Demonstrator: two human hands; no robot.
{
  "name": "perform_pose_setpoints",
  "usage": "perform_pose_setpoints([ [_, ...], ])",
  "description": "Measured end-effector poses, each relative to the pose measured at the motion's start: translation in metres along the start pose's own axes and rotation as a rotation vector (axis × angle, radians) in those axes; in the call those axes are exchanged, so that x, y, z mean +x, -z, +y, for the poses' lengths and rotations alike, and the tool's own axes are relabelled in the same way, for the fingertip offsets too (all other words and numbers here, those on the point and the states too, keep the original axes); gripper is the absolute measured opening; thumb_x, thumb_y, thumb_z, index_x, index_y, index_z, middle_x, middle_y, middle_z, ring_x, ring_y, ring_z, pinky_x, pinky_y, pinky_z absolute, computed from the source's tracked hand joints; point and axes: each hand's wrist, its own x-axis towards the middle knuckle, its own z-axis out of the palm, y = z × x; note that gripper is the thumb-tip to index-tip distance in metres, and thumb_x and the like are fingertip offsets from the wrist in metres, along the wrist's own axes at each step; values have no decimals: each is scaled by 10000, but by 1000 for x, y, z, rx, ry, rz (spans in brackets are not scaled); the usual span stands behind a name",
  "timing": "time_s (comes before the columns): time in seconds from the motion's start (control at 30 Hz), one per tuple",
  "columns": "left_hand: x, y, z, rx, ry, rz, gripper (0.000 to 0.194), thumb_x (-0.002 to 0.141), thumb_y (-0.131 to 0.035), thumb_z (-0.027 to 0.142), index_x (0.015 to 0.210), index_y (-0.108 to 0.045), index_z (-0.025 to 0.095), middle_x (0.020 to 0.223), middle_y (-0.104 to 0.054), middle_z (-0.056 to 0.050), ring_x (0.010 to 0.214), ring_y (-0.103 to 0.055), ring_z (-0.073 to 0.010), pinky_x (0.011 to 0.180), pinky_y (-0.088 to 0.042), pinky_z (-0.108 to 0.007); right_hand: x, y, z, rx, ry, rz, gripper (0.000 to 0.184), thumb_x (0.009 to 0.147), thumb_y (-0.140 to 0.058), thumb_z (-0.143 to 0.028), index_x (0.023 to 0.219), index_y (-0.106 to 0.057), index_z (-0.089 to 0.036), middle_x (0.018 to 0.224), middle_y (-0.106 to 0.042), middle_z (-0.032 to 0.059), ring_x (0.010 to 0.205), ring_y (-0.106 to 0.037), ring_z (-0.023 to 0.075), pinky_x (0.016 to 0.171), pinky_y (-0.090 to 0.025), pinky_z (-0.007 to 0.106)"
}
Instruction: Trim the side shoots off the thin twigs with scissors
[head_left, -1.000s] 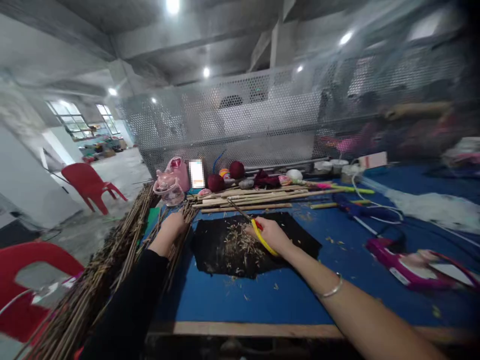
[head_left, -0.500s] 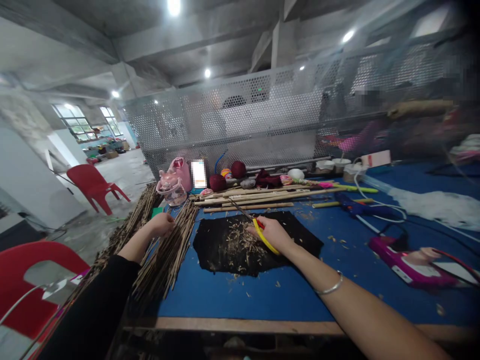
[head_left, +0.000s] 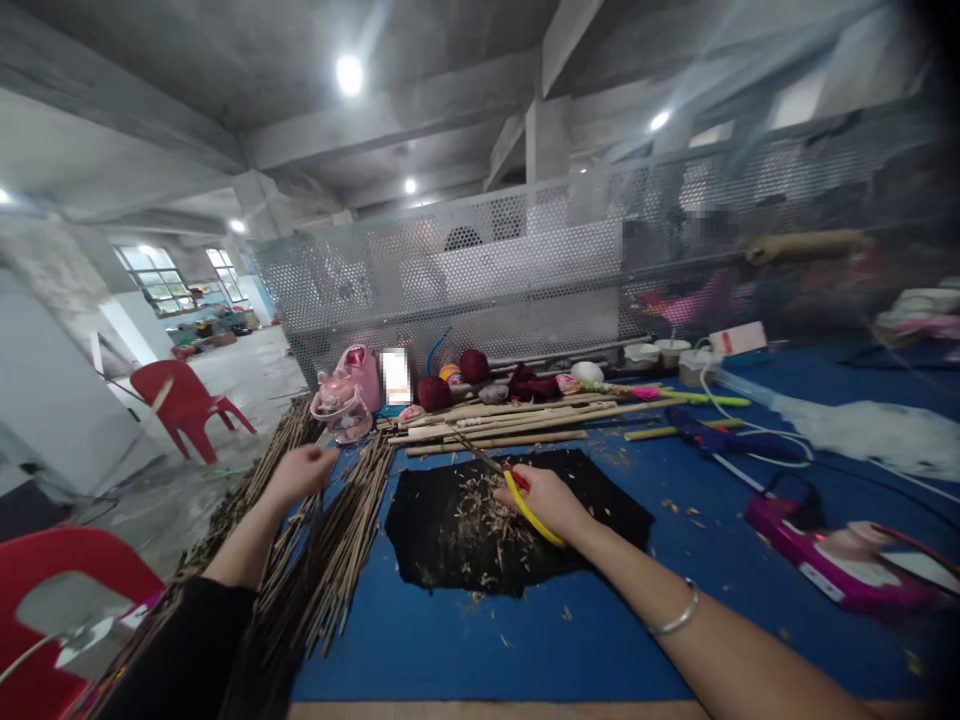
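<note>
My right hand point(head_left: 547, 503) is closed round scissors point(head_left: 491, 460) with yellow and red handles. Their blades point away and to the left, over a black cloth point(head_left: 600, 500) strewn with small tan clippings point(head_left: 480, 510). My left hand point(head_left: 302, 475) is raised above a bundle of thin brown sticks point(head_left: 352, 545) on the left side of the table. Its fingers are drawn together in a pinch, and what they hold, if anything, cannot be made out.
Long pale canes point(head_left: 495, 440) and dark red yarn balls point(head_left: 433, 393) lie along the back, beside a pink jug point(head_left: 361, 375) and a phone point(head_left: 395, 375). To the right are a blue glue gun point(head_left: 694, 430) and a magenta power strip point(head_left: 825, 560). Red chairs point(head_left: 184, 400) stand left.
My left hand has moved left and up from the stick bundle. A blurred tan streak now shows before the far red chair. My right hand keeps the scissors over the cloth. The view has tilted up.
</note>
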Motion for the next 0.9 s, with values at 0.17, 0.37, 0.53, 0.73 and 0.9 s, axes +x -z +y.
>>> perform_pose_setpoints([
  [0.17, -9, -44, -26, 594, -40, -434, 415, 553, -579, 566, 528, -514, 157, 365, -392, 36, 359, -431, -106, 380, -309, -204, 0, -2, 2, -2, -6, 14, 334, 692, -524, -526, 627, -502, -199, 556, -507, -32, 495, -388, 93, 474, -250, 191],
  [0.37, -7, -43, -24, 586, 63, -491, 285, 612, -544, 437, 565, -537, 157, 404, -441, 13, 337, -457, -126, 361, -362, -223, -1, -1, -1, -17, -18, 22, 331, 694, -525, -517, 618, -499, -195, 558, -510, -27, 499, -394, 94, 478, -258, 191],
  [0.53, -17, -45, -11, 670, -63, -402, 201, 643, -508, 316, 558, -578, 148, 463, -533, -30, 442, -539, -140, 446, -399, -210, -1, -1, -1, -28, 0, 26, 322, 698, -521, -515, 622, -502, -202, 568, -523, -24, 507, -408, 100, 479, -254, 192],
  [0.73, -22, -55, -7, 701, -181, -295, 122, 607, -551, 255, 651, -607, 156, 673, -642, -73, 653, -608, -177, 554, -423, -214, -1, 1, -3, -59, -10, 7, 323, 689, -533, -519, 639, -525, -200, 569, -525, -16, 504, -413, 102, 477, -247, 199],
  [0.9, -18, -54, -6, 636, -86, -371, 176, 686, -466, 241, 726, -613, 151, 564, -617, -36, 442, -565, -124, 437, -401, -192, -1, 1, -3, -57, -17, -4, 331, 685, -530, -524, 629, -520, -198, 553, -510, -21, 495, -395, 97, 478, -248, 197],
])
